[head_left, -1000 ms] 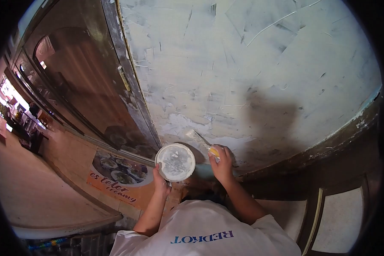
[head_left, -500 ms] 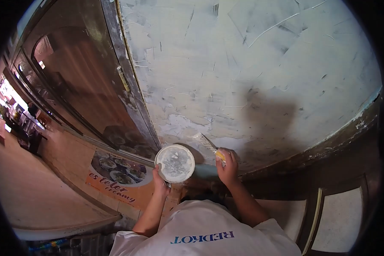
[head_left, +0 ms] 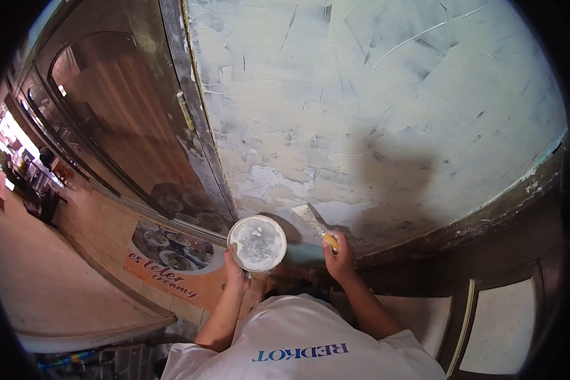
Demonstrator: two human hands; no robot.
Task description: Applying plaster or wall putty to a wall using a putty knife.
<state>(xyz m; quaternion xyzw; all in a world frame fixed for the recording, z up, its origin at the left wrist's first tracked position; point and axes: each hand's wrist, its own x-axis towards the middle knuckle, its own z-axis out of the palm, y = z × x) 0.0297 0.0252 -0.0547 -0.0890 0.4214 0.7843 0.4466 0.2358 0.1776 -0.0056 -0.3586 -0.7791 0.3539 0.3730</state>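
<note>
At the far left, beyond a stretch of brown floor [head_left: 98,228], daylight shows through a bright opening [head_left: 16,130], with dark furniture [head_left: 44,206] in front of it. Next comes a glass door [head_left: 120,107] with what looks like a curtain behind the pane, and on the floor below it lies an orange poster [head_left: 149,269] printed with bowls of food. A worn door frame [head_left: 201,120] divides the glass from a patchy, pale wall [head_left: 361,76].

Below the foot of that frame, the person's left hand [head_left: 235,269] grips a round tub [head_left: 258,244] by its left edge, thumb up against the rim, the other fingers mostly hidden beneath. Grey and white smears cover the tub's inside. A white shirt [head_left: 297,342] fills the space under both arms.

Just right of the tub, a scraper [head_left: 309,218] points up and left in front of the wall's lower part; I can't tell whether its blade touches the surface. The right hand [head_left: 341,258] has its fingers closed around the yellow handle. Above it, a broad shadow [head_left: 396,171] falls on the wall. At the lower right stands a white panel [head_left: 500,329] in a dark surround.
</note>
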